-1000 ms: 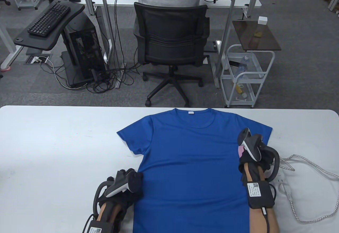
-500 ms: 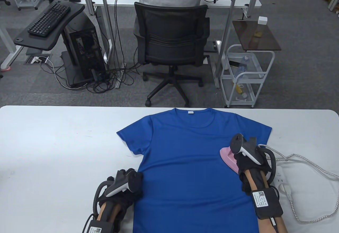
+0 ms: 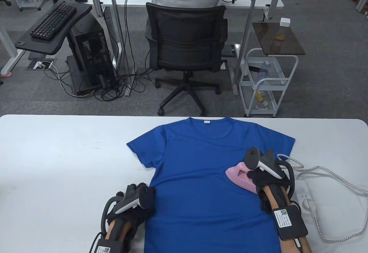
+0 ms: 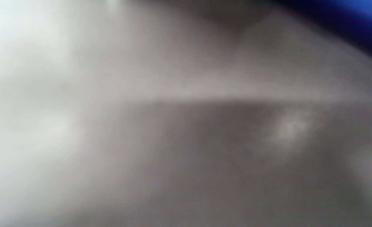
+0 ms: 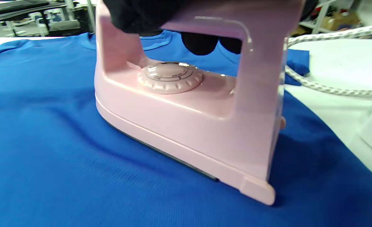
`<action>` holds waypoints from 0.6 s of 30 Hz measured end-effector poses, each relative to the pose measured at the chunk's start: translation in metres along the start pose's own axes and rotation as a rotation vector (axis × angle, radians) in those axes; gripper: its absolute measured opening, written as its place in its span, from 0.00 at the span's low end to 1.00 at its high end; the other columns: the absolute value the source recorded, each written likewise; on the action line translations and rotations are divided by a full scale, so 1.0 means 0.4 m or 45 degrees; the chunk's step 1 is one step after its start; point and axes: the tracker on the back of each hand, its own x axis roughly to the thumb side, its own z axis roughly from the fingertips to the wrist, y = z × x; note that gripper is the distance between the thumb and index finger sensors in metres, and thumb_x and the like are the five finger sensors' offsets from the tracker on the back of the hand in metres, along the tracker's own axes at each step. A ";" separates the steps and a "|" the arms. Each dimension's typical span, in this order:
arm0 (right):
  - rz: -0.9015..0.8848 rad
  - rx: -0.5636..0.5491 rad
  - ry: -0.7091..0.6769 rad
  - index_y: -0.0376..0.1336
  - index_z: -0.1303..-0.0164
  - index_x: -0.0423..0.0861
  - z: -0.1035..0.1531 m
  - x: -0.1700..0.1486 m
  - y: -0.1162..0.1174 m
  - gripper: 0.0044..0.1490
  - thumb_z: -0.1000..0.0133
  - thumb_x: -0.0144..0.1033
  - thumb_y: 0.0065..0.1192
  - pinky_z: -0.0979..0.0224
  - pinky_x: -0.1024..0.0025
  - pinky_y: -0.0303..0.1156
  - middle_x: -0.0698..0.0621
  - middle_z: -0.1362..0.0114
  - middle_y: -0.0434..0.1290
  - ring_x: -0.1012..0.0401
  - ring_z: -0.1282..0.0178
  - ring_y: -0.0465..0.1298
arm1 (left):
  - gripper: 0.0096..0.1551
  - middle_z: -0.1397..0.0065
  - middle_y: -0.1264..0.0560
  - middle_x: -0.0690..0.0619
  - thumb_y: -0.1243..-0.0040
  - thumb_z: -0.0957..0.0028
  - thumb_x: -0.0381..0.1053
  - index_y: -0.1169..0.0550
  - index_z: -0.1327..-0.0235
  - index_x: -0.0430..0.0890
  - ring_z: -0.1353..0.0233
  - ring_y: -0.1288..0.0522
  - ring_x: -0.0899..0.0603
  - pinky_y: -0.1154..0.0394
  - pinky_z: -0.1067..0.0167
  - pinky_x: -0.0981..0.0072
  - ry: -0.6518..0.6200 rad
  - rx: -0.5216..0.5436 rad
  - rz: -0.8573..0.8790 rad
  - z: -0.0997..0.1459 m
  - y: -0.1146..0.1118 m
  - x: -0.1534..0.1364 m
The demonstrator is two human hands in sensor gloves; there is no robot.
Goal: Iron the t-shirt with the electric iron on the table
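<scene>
A blue t-shirt (image 3: pixel 201 178) lies flat on the white table (image 3: pixel 57 155), collar away from me. My right hand (image 3: pixel 266 177) grips the handle of a pink electric iron (image 3: pixel 240 175) that rests soleplate-down on the shirt's right side, tip pointing left. In the right wrist view the iron (image 5: pixel 186 119) sits on the shirt (image 5: pixel 47 151) with gloved fingers (image 5: pixel 141 15) wrapped around its handle. My left hand (image 3: pixel 138 197) rests at the shirt's lower left edge; its fingers are hidden under the tracker. The left wrist view is a grey blur with a blue strip of shirt (image 4: pixel 356 15).
The iron's braided cord (image 3: pixel 330 175) loops across the table to the right, beside a white power strip (image 3: pixel 304 195). Beyond the table's far edge stand an office chair (image 3: pixel 187 49) with a seated person and a white cart (image 3: pixel 267 83).
My right hand has slid the iron leftward onto the shirt, from its right edge further in. The cord trails after it. The left hand has not moved.
</scene>
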 end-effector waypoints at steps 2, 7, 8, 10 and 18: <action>-0.008 -0.051 0.072 0.55 0.20 0.56 -0.022 0.003 0.000 0.43 0.50 0.40 0.57 0.30 0.46 0.68 0.47 0.24 0.72 0.45 0.31 0.75 | 0.43 0.15 0.64 0.55 0.61 0.47 0.65 0.59 0.21 0.63 0.15 0.63 0.37 0.57 0.24 0.30 0.000 0.000 -0.001 0.000 0.000 0.000; -0.027 -0.167 0.237 0.56 0.19 0.49 -0.067 0.014 -0.002 0.43 0.50 0.42 0.56 0.33 0.49 0.71 0.46 0.26 0.74 0.47 0.34 0.78 | 0.43 0.15 0.64 0.54 0.61 0.47 0.65 0.59 0.21 0.63 0.15 0.63 0.37 0.57 0.24 0.30 0.001 0.002 -0.002 0.000 0.000 0.001; -0.037 -0.180 0.267 0.56 0.19 0.49 -0.077 0.015 -0.003 0.43 0.50 0.42 0.56 0.33 0.49 0.71 0.46 0.26 0.74 0.47 0.35 0.78 | 0.43 0.15 0.64 0.54 0.61 0.47 0.65 0.59 0.21 0.63 0.15 0.63 0.37 0.57 0.24 0.30 0.000 0.001 -0.002 0.000 0.000 0.001; -0.061 -0.205 0.291 0.57 0.20 0.47 -0.085 0.020 -0.003 0.43 0.50 0.42 0.57 0.33 0.49 0.72 0.45 0.26 0.74 0.47 0.36 0.78 | 0.43 0.15 0.64 0.54 0.61 0.47 0.65 0.59 0.21 0.63 0.15 0.63 0.37 0.57 0.24 0.30 0.000 0.001 -0.002 0.000 0.000 0.001; -0.043 -0.210 0.231 0.57 0.19 0.49 -0.073 0.021 0.002 0.43 0.49 0.43 0.56 0.32 0.49 0.71 0.46 0.25 0.73 0.48 0.34 0.78 | 0.43 0.15 0.65 0.55 0.61 0.47 0.65 0.60 0.21 0.63 0.15 0.63 0.37 0.57 0.24 0.30 0.000 -0.004 -0.006 0.000 0.000 0.001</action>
